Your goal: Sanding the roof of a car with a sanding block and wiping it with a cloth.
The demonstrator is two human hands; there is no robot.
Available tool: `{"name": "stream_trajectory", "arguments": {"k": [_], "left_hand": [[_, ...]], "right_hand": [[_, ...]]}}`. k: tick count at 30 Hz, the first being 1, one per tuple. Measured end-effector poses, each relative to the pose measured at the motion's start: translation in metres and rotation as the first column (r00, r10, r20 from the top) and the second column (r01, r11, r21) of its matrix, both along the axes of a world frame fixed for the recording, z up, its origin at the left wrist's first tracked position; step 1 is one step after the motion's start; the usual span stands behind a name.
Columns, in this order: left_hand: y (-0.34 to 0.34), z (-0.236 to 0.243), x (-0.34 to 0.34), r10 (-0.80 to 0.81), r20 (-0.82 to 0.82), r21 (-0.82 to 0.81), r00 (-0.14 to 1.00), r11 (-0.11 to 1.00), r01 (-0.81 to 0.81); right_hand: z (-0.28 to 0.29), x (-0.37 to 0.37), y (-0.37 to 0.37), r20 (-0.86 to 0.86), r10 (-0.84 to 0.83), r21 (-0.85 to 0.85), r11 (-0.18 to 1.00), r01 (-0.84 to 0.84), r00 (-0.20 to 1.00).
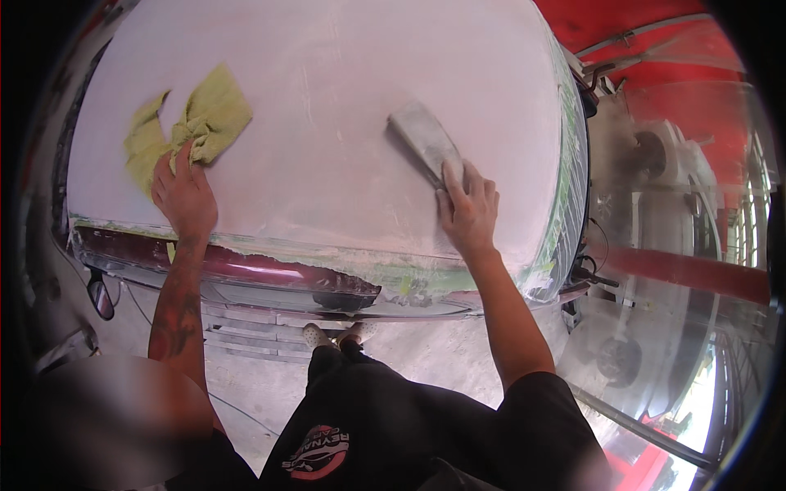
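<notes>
A wide vehicle panel (319, 155), pale pinkish-white and dusty, spreads out in front of me. On its left part, my left hand (187, 196) bunches a yellow-green cloth (217, 114) between its fingers, and the cloth fans out beyond them. Farther right, my right hand (471, 209) grips the near end of a long grey sanding block (426, 135), which lies tilted toward the upper left against the panel. The block's underside is hidden.
Along the near edge runs a glossy maroon strip (254, 268) with chipped filler. Greenish patches (565, 155) line the right edge. A side mirror (101, 295) sticks out at left. A plastic-covered vehicle (655, 213) stands at right, and a cable (246, 413) crosses the floor.
</notes>
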State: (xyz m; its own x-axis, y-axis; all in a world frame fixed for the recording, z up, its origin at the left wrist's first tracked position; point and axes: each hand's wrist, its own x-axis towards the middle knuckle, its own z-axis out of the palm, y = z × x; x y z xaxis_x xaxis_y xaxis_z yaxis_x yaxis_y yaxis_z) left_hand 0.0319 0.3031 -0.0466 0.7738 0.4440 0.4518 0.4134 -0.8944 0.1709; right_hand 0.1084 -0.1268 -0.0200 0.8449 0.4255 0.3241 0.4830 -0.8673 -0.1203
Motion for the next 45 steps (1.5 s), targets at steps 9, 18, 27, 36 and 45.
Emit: {"name": "stream_trajectory", "arguments": {"k": [9,18,27,36,45], "left_hand": [[-0.011,0.005,0.008,0.023,-0.016,0.013,1.0,1.0,-0.023],[-0.003,0.004,0.003,-0.022,0.005,-0.027,1.0,0.999,0.022],[-0.017,0.006,0.011,-0.001,-0.022,0.004,1.0,1.0,0.001],[-0.001,0.007,0.004,-0.004,-0.019,-0.024,1.0,1.0,0.003],[-0.014,0.006,0.009,0.011,-0.04,0.005,0.999,1.0,-0.011]], "right_hand": [[0.004,0.092,-0.003,-0.075,-0.603,-0.093,0.797,0.597,0.794],[0.008,0.096,0.044,0.13,-0.245,-0.063,0.965,0.254,0.961],[0.02,0.163,0.021,-0.083,-0.609,-0.098,0.793,0.602,0.789],[0.01,0.199,0.034,0.101,-0.313,-0.115,0.939,0.323,0.944],[0.013,0.239,0.002,-0.034,-0.531,0.011,0.847,0.532,0.846]]}}
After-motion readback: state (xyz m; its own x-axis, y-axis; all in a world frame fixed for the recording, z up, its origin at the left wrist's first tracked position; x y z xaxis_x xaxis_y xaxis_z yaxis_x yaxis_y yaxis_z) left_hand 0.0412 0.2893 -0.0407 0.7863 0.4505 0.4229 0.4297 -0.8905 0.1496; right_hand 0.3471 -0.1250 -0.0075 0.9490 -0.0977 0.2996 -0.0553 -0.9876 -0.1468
